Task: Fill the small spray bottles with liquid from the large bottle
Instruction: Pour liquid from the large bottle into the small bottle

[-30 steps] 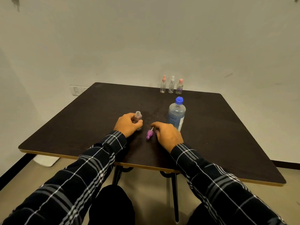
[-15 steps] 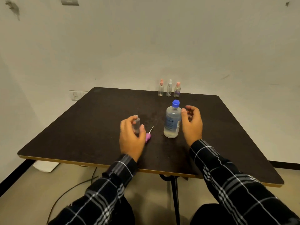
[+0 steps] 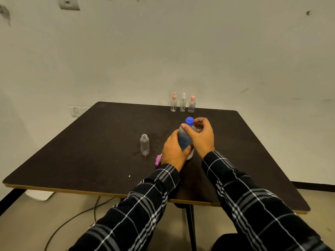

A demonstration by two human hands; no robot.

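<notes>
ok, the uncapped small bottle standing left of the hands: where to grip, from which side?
Grip the open small bottle round its straight clear body, about mid-height, coming from its left. It stands upright; the purple spray head lies to its right, and the left hand and right hand hold the large bottle beyond that. Stay off the threaded neck, probably needed free for pouring.

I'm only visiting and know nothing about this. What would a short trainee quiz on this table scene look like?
1. True or false: the blue cap is on the large bottle.
2. The left hand grips the large bottle's body. The right hand is: A) at the cap B) resting in the lap C) out of view.
3. How many capped small spray bottles stand at the far edge of the table?
Key: 1 true; 2 A; 3 three.
</notes>
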